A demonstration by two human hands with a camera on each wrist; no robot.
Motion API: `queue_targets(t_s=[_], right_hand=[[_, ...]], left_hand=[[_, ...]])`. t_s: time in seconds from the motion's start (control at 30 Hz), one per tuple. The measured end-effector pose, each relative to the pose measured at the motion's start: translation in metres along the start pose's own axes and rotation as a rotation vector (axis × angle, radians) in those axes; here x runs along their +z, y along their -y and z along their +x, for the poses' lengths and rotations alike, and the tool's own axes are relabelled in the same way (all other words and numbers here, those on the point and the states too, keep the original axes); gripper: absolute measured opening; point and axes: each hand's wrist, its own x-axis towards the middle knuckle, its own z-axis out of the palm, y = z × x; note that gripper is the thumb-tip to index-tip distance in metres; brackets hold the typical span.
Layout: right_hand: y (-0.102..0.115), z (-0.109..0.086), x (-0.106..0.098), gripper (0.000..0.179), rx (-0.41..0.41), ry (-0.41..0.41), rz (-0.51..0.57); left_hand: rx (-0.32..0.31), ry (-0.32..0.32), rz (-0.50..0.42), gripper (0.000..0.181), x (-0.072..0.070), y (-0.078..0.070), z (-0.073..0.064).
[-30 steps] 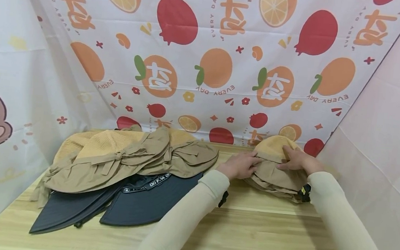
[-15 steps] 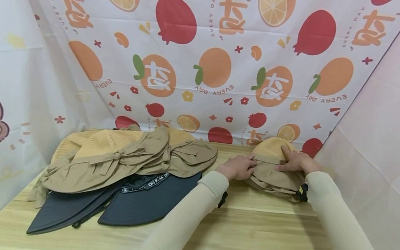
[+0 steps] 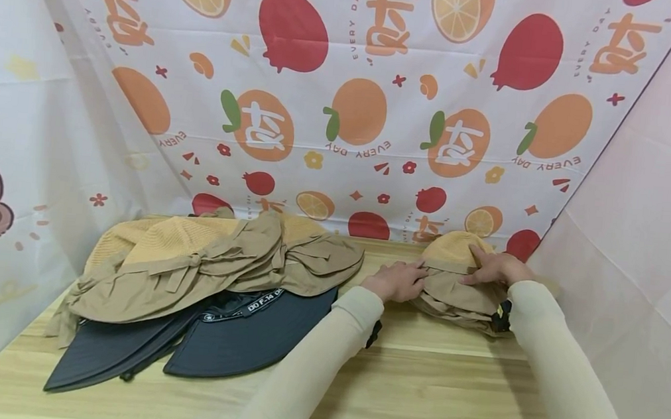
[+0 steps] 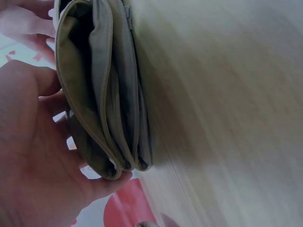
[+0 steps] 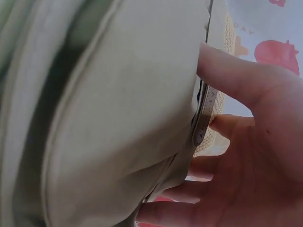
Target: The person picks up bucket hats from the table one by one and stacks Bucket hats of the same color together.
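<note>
At the back right of the table, a small stack of sun hats lies with yellow knit crown up and tan brims folded below. My left hand touches the stack's left side. In the left wrist view, the left hand has its fingers spread along several layered brims, with one finger at their lower end. My right hand rests on the stack's right side, index finger on the crown. The right wrist view has the right hand with loosely extended fingers against the tan fabric.
A pile of tan and yellow sun hats covers the back left of the table. Dark navy brims stick out beneath it towards the front. A fruit-print curtain hangs behind, and pale curtains stand at both sides.
The right hand and wrist have shifted slightly left, and the hat stack's crown sits a little lower. My left hand stays at the stack's left side. The head view has drifted slightly.
</note>
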Motion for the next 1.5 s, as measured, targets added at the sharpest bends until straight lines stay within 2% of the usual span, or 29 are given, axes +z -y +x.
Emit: queue_targets(t_s=[0.2,0.5,0.7,0.87,1.0,1.1,1.2,1.27,1.33,1.5], right_hand=[[0.004,0.0,-0.001,0.112,-0.027,-0.017,-0.054],[0.011,-0.006,0.006,0.107,-0.086,-0.058,-0.028],[0.015,-0.009,0.013,0.101,-0.079,-0.117,0.004],[0.017,-0.013,0.018,0.098,-0.041,-0.164,0.016],[0.019,-0.017,0.019,0.095,-0.034,-0.205,-0.014],[0.023,-0.021,0.018,0.084,-0.043,-0.25,-0.06],[0.03,-0.027,0.017,0.06,-0.052,-0.292,-0.086],[0.037,-0.031,0.016,0.051,-0.065,-0.32,-0.097],[0.046,-0.036,0.015,0.055,-0.077,-0.33,-0.089],[0.07,-0.047,0.016,0.078,-0.105,-0.334,-0.117]], left_hand=[[-0.006,-0.004,-0.014,0.049,-0.002,0.003,-0.003],[-0.019,0.008,0.022,0.048,-0.002,0.002,-0.008],[-0.021,-0.005,0.028,0.048,-0.003,0.001,-0.012],[0.022,-0.036,0.038,0.045,-0.007,0.003,-0.016],[0.055,-0.052,0.064,0.046,-0.013,0.004,-0.021],[0.065,-0.053,0.068,0.052,-0.018,0.004,-0.026],[0.088,-0.057,0.065,0.054,-0.024,0.0,-0.033],[0.102,-0.063,0.067,0.055,-0.027,-0.003,-0.038],[0.112,-0.068,0.066,0.056,-0.03,-0.006,-0.042],[0.129,-0.081,0.061,0.057,-0.036,-0.007,-0.056]])
